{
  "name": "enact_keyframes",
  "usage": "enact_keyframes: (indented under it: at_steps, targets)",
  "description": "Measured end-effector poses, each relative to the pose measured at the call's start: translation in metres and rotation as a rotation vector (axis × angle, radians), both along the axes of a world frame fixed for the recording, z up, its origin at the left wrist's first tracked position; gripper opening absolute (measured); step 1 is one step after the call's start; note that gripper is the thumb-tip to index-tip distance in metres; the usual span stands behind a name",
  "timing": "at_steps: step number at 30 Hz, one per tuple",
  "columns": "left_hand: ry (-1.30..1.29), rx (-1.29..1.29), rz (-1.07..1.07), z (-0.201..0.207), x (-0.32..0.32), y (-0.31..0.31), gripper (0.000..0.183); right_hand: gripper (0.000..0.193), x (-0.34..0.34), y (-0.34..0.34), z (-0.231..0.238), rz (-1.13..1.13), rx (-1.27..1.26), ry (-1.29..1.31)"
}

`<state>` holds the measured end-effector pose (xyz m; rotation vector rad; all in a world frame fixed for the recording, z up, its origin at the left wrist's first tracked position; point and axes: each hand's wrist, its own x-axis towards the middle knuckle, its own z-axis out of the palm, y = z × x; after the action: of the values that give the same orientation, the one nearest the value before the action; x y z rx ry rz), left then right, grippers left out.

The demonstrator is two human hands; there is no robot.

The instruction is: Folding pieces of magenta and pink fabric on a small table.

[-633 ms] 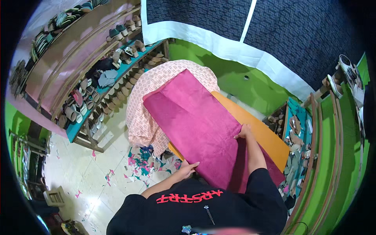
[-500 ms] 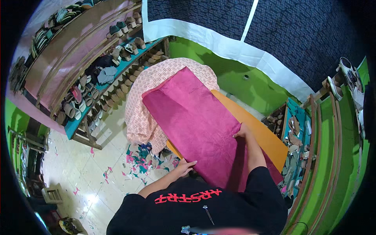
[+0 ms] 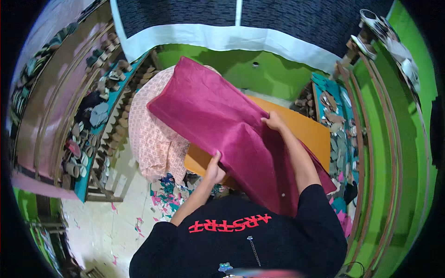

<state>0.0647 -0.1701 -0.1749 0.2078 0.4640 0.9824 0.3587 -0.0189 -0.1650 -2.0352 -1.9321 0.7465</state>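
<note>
A large magenta sheet of fabric or thin leather (image 3: 208, 109) stretches diagonally before me, its far corner raised and a fold running across its middle. My left hand (image 3: 215, 171) grips its left edge, thumb on top. On the opposite edge, my right hand (image 3: 274, 121) pinches the sheet, which bunches slightly there. Beneath lies an orange board or tabletop (image 3: 306, 125), showing on both sides of the sheet. The sheet's near end hangs down toward my shirt. Behind and to the left, a pale pink patterned cloth (image 3: 150, 134) drapes over something hidden, partly under the sheet.
At left stands a rack (image 3: 118, 99) crowded with shoes and shoe forms. Colourful scraps (image 3: 169, 197) litter the tiled floor (image 3: 102, 231) by the board. To the right, a teal shelf (image 3: 340, 99) bears many cut pieces, beside wooden rails (image 3: 371, 148). A dark curtain (image 3: 185, 13) hangs behind.
The magenta sheet has been lifted and creased, with its far end shifted left. Both hands have moved farther forward with it, baring more orange board at the left. My view has turned right.
</note>
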Motion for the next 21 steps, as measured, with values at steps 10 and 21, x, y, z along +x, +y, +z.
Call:
enact_keyframes:
  at_steps: [10, 21]
  targets:
    - [0.536, 0.379, 0.048, 0.125, 0.07, 0.168, 0.042, 0.032, 0.11, 0.027, 0.163, -0.35, 0.625, 0.181]
    - [0.514, 0.747, 0.236, 0.288, 0.093, 0.311, 0.051, 0.06, 0.16, 0.006, 0.271, -0.728, 0.899, 0.656]
